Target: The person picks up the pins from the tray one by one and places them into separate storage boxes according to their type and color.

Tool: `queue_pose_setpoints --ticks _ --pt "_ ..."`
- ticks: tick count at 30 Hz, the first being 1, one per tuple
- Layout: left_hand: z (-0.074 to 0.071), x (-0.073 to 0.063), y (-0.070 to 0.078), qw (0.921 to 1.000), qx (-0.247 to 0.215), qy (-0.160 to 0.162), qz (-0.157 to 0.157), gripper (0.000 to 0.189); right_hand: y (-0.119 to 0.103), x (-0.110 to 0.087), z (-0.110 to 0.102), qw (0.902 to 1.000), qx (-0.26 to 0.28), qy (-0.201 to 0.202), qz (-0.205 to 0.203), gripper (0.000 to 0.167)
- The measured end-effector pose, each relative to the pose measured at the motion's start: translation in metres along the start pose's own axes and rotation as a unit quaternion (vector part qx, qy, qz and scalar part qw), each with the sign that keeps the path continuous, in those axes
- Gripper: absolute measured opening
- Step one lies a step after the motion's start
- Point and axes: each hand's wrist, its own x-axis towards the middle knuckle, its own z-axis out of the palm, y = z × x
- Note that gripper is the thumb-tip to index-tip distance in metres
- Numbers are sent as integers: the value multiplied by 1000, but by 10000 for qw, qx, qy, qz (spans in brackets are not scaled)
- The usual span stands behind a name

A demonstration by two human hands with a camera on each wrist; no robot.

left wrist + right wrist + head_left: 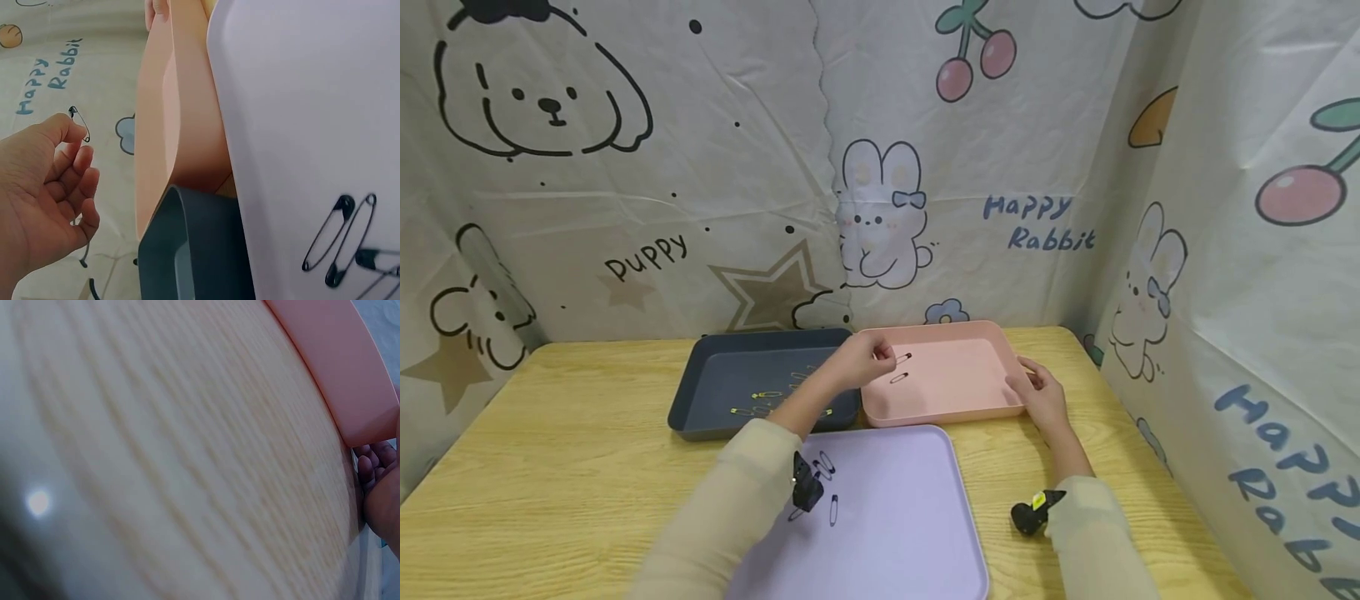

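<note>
My left hand [863, 360] pinches a black-headed safety pin [80, 124] between thumb and fingertip, above the left part of the pink tray [955, 408]. Another safety pin [898, 377] lies on that tray's floor below the hand. At the tray's right end, my right hand [1041, 393] grips the rim, its thumb at the inner side; in the right wrist view part of this hand is cut off by the frame edge. Several dark safety pins [833, 510] lie on the lavender tray [910, 533], beneath the left forearm and wrist camera.
Left of the pink tray stands a dark grey tray [700, 375] holding several yellow-headed safety pins [767, 394], partly hidden by the left forearm. All three trays sit close together on a wooden table [550, 467]. A printed curtain [737, 167] hangs behind and at the sides.
</note>
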Motion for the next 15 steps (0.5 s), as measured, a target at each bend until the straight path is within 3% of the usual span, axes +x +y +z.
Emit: queue_pose_setpoints --ticks 6,15 --pt "11 10 -2 9996 -88 172 186 9 1 0 0 10000 38 1 -41 54" --pt "25 19 -5 9993 -323 111 163 11 0 -1 0 10000 21 -42 43 55"
